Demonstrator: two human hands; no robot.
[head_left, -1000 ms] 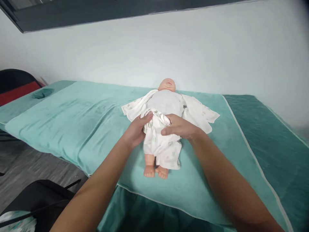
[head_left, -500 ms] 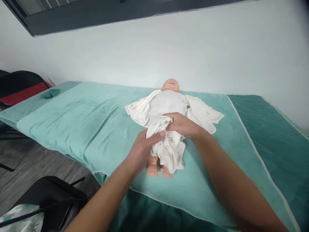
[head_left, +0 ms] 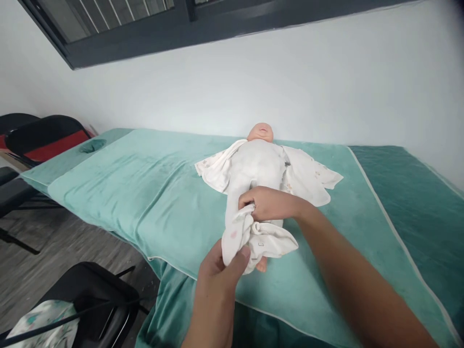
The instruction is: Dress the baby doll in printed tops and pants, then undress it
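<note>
A baby doll (head_left: 258, 162) lies on its back, head toward the wall, with a white cloth body and bare plastic feet. Under it a white printed baby shirt (head_left: 308, 179) is spread open, sleeves out to both sides. White printed baby pants (head_left: 237, 232) are bunched around the doll's lower leg on the left. My left hand (head_left: 224, 270) pinches their lower end between thumb and fingers, hiding that foot. Higher up, my right hand (head_left: 266, 203) grips the upper edge at the leg. The other pant leg hangs loose to the right, partly over the other foot (head_left: 261, 264).
A green cover (head_left: 163, 193) drapes the bed, which has a face hole (head_left: 92, 146) at its left end. Black folding chairs (head_left: 47, 140) stand at the left. Another chair (head_left: 97, 295) at front left bears a patterned cloth (head_left: 45, 324). A white wall is behind.
My left hand has moved down to the foot with the pants' lower end. My right hand has shifted slightly lower. The left foot is now covered, and the view has turned slightly left.
</note>
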